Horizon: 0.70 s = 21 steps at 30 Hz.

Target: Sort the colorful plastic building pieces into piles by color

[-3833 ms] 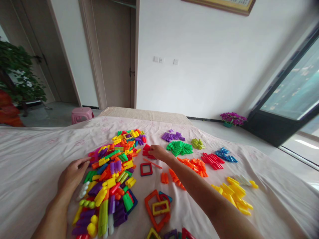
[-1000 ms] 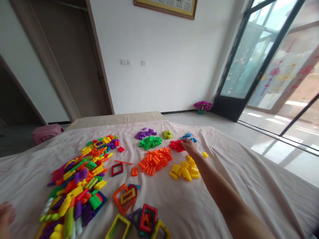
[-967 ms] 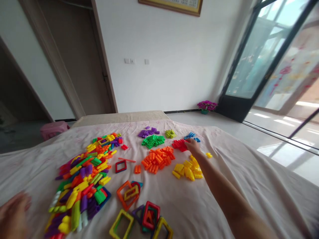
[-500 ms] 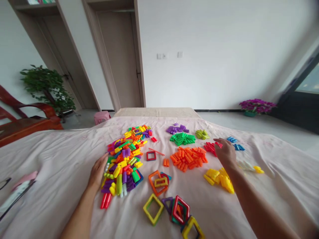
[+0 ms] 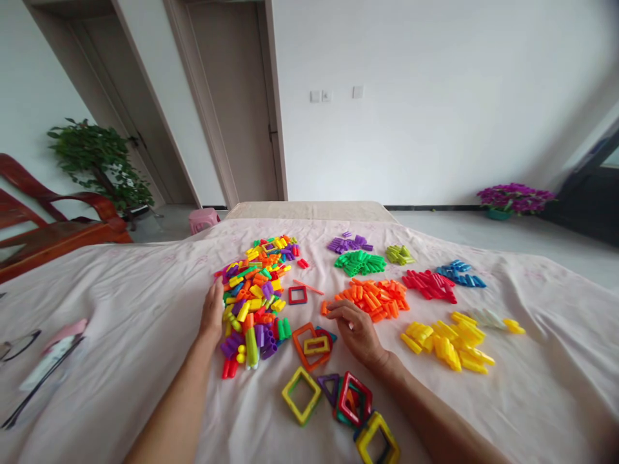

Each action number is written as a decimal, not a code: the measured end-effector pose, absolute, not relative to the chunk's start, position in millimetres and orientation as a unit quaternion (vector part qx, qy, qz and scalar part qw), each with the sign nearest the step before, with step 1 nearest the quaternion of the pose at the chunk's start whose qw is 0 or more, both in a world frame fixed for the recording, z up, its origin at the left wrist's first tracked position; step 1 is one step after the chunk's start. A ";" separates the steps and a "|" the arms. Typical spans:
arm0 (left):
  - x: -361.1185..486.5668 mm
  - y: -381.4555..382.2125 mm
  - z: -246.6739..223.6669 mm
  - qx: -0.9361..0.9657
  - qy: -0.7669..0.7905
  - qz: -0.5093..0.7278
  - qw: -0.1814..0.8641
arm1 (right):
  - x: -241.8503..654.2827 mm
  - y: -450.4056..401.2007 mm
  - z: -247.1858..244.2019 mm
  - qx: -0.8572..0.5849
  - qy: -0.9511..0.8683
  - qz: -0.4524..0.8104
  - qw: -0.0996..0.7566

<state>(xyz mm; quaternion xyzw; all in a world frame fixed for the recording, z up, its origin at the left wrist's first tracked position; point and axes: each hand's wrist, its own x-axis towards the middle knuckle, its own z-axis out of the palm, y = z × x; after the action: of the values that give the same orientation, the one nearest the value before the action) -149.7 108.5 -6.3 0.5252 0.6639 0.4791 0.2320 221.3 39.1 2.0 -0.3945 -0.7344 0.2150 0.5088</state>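
A mixed pile of coloured plastic pieces lies left of centre on the cloth. My left hand rests against the pile's left edge, fingers extended and partly hidden by the pieces. Over the middle, my right hand is beside the orange pile, its fingers bent and slightly apart, with nothing visible in them. Sorted by colour, green, purple, lime, red, blue and yellow pieces lie to the right.
Magnetic frames, among them a yellow diamond and a red one, lie near the front. Glasses and a pink-and-white item are at the left. A wooden chair and a pink stool stand beyond.
My right hand has moved left from the red pieces to beside the orange pile. My left hand has pushed in against the mixed pile, whose near pieces have shifted. The view has tilted slightly.
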 end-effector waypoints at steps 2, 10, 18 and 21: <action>-153.7 77.7 -3.6 0.579 0.625 0.467 0.237 | 227.0 37.8 -1.9 -0.395 -0.730 0.204 0.520; -101.1 -12.6 -3.3 0.809 0.527 0.258 -0.030 | 226.6 42.0 -9.7 -0.375 -0.734 0.181 0.536; -49.3 40.7 0.3 0.746 0.601 0.232 -0.166 | 225.2 41.8 -12.4 -0.404 -0.737 0.173 0.513; -43.2 61.6 1.5 0.721 0.633 0.225 -0.168 | 225.0 41.5 -11.0 -0.399 -0.744 0.170 0.509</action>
<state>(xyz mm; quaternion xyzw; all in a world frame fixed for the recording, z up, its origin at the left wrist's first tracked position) -43.2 61.6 1.5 0.7212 0.6331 0.2254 -0.1680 225.0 41.5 -11.0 -0.3986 -0.7438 0.1704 0.5087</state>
